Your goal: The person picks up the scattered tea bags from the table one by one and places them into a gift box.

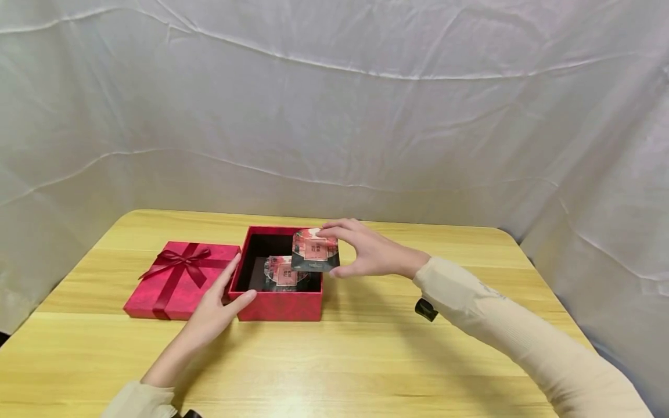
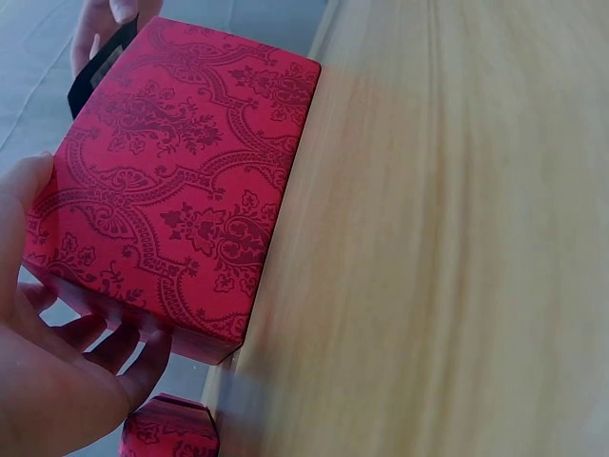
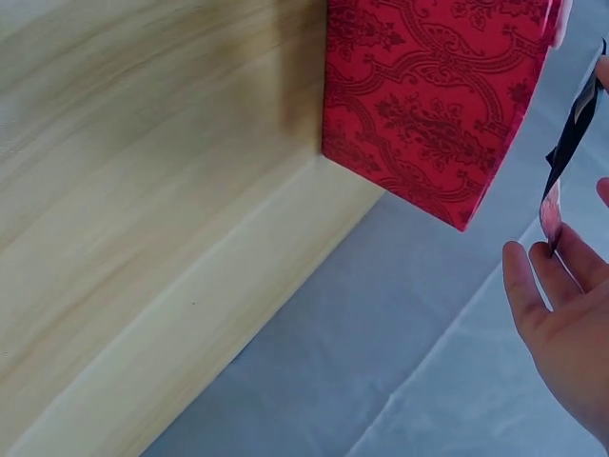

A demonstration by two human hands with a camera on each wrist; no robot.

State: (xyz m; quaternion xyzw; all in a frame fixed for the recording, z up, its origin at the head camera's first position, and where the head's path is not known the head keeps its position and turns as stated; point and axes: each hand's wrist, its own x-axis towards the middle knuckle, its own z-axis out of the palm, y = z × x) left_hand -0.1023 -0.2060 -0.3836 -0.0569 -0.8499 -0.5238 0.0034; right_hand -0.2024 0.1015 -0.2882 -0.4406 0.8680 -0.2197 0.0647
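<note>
A red patterned gift box (image 1: pixel 279 307) stands open on the table, its inside dark. My left hand (image 1: pixel 215 309) grips its near left corner, thumb at the front rim and fingers along the left wall. In the left wrist view, the fingers bend against the side of the box (image 2: pixel 181 181). Over the box's right side, my right hand (image 1: pixel 368 251) pinches a flat dark packet (image 1: pixel 305 259) with a red printed label, between thumb and fingers. The right wrist view shows this packet (image 3: pixel 569 138) nearly edge-on. Inside the box lies a similar packet (image 1: pixel 272 281), partly hidden beneath the held one.
The red lid (image 1: pixel 143 296) with a dark red ribbon bow (image 1: pixel 183 264) lies left of the box. Both rest on a yellow wood-grain table (image 1: pixel 366 360) with rounded far corners. Pale cloth (image 1: pixel 334 116) hangs behind and at both sides.
</note>
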